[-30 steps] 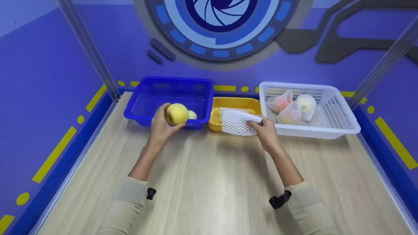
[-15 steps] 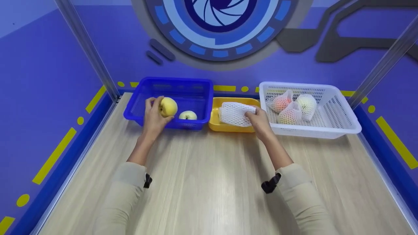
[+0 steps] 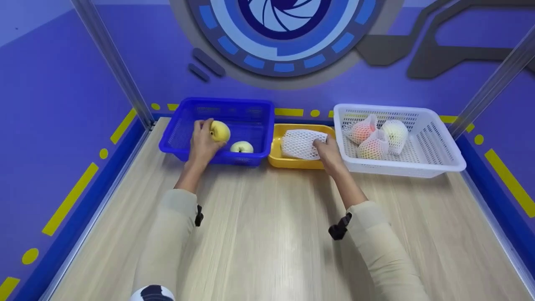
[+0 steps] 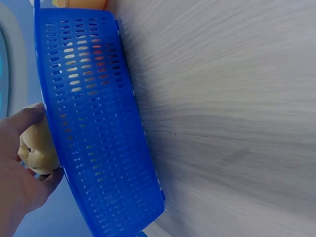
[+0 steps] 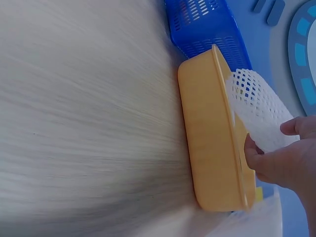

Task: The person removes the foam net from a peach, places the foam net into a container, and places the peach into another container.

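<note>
My left hand [image 3: 203, 144] grips a yellow apple [image 3: 220, 132] over the blue basket [image 3: 228, 157], fingers and thumb around its side. In the left wrist view that apple [image 4: 39, 148] shows behind the basket's rim. A paler apple [image 3: 241, 147] lies in the same basket at the front right. With thumb and fingers, my right hand [image 3: 330, 155] pinches the right end of a white foam fruit net [image 3: 301, 144]. The net is held flat over the yellow tray [image 3: 292, 164]; in the right wrist view its mesh end [image 5: 252, 91] overlaps the tray's rim.
A white basket [image 3: 401, 168] at the right holds several net-wrapped fruits, one of them reddish [image 3: 363, 131]. The yellow tray stands between the two baskets. A patterned wall [image 3: 292, 94] rises behind them, and the wooden table [image 3: 267, 234] spreads in front.
My left hand has taken the yellow apple back over the blue basket, uncovering the paler apple. My right hand has moved the foam net back, further over the yellow tray.
</note>
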Motion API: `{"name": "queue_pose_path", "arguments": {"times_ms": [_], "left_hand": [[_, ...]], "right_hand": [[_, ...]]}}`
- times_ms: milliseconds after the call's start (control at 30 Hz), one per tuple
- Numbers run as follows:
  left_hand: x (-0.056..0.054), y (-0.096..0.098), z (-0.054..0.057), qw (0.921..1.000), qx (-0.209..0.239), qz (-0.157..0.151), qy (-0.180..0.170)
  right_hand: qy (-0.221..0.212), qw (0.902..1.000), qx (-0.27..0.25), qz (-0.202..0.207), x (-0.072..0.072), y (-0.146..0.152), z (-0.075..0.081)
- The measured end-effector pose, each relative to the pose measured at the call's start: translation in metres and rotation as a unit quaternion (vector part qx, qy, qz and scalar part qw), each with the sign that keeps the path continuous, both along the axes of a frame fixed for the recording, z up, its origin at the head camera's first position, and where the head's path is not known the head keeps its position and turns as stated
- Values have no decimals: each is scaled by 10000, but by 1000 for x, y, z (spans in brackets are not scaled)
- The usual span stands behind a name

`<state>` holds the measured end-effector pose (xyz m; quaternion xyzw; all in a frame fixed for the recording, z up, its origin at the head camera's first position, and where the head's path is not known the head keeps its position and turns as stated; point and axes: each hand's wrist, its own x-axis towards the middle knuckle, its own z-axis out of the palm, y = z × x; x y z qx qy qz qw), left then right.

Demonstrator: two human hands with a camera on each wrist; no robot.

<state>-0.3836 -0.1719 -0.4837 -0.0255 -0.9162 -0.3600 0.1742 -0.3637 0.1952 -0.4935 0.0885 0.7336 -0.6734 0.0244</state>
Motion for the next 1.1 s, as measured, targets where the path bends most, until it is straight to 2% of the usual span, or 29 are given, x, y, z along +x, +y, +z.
{"name": "queue_pose_path", "arguments": {"times_ms": [133, 267, 433, 533, 633, 733, 867, 1000, 1100], "left_hand": [[-5, -1, -4, 9999, -43, 39, -130], [-8, -3, -7, 9995, -91, 83, -301], [-11, -5, -9, 9988, -168, 118, -438], [-12, -5, -10, 9980, -244, 147, -565], [-15, -4, -9, 9962, -388, 157, -758], [-18, 0, -6, 9931, -611, 103, -994], [-22, 4, -2, 9872, -907, 78, -1313], [-24, 5, 0, 9794, -1170, 144, -1637], [-25, 5, 0, 9720, -1360, 240, -1902]], "right_hand": [[-166, 9998, -75, -58, -6, 1, -1], [-118, 9999, -9, -63, -12, 1, -5], [53, 9967, 808, -76, -18, 2, -12], [184, 9870, 1597, -42, -22, 2, -14], [181, 9689, 2467, 2, -26, 1, -15], [48, 9521, 3058, 84, -29, 1, -16], [-11, 9430, 3321, 213, -30, -2, -18], [223, 9375, 3465, 223, -31, -6, -20], [447, 9296, 3656, 155, -31, -9, -21]]}}
